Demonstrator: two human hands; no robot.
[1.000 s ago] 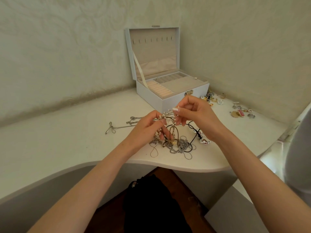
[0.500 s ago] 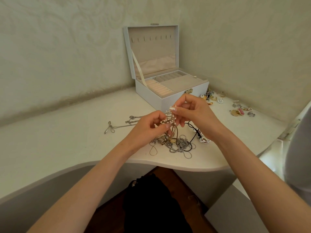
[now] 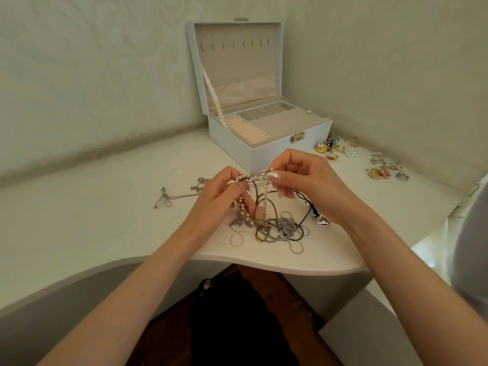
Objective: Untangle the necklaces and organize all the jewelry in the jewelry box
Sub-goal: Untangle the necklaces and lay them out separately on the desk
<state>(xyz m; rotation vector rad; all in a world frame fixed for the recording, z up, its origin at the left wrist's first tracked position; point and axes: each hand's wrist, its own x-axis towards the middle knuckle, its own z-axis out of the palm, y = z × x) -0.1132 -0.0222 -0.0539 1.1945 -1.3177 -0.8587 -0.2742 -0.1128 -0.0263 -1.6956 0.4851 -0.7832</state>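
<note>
A tangle of necklaces lies near the table's front edge: silver chains, a gold chain, a black cord with a silver heart pendant. My left hand and my right hand hold a pearl necklace lifted out of the tangle, each pinching a stretch of it between thumb and fingers. Its lower loops hang down into the pile. Behind the hands stands the white jewelry box, lid open, beige compartments showing.
A thin silver necklace lies apart to the left. Earrings and small pieces are scattered right of the box, more of them farther right. Walls close in behind the table. A dark bag sits on the floor below.
Both hands have shifted slightly apart along the pearl strand, stretching it between them. The tangle below has barely moved.
</note>
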